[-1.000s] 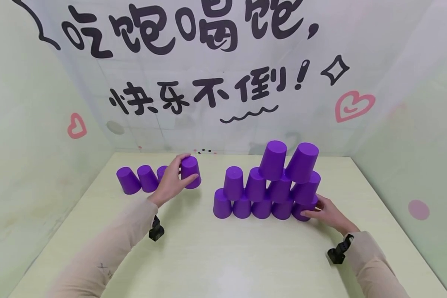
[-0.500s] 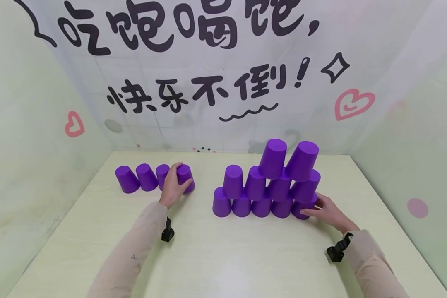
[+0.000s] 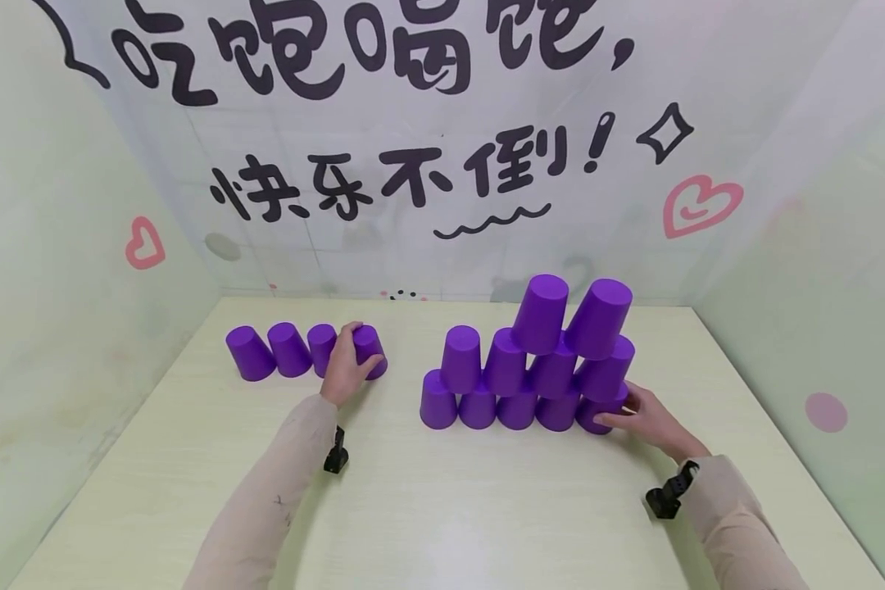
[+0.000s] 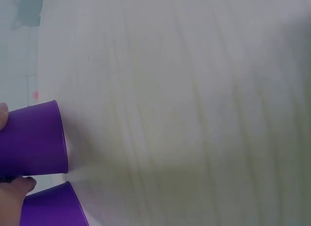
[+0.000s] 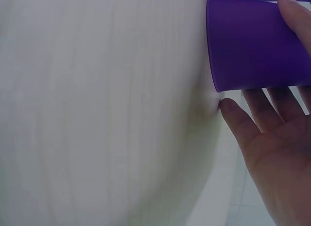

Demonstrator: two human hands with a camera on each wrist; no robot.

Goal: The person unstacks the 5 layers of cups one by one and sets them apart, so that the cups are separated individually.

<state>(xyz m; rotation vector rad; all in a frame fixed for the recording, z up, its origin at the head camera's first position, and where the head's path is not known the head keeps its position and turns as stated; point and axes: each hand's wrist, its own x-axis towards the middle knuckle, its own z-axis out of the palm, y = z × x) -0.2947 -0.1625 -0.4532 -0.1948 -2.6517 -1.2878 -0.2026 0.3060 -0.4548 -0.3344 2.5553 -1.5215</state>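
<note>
My left hand (image 3: pixel 345 366) holds an upside-down purple cup (image 3: pixel 372 354) between thumb and fingers, at the right end of a short row. In the left wrist view that cup (image 4: pixel 34 141) appears to stand on the table, with a neighbouring cup (image 4: pixel 54 206) beside it. To the right rises a pyramid of upside-down purple cups: a bottom row, a middle row (image 3: pixel 461 359) and two top cups (image 3: pixel 542 315) (image 3: pixel 600 319). My right hand (image 3: pixel 651 422) grips the bottom row's rightmost cup (image 5: pixel 257 46), thumb in front and fingers at its far side; the little finger is apart from it.
Three more upside-down purple cups (image 3: pixel 251 354) (image 3: pixel 291 350) (image 3: pixel 322 348) line up left of my left hand. The pale table (image 3: pixel 442 500) is bounded by a printed back wall (image 3: pixel 383 254) and two side walls.
My left hand has brought its cup left and slightly down, to the end of the left row, and has barely moved in the last half second. My right hand stays at the pyramid.
</note>
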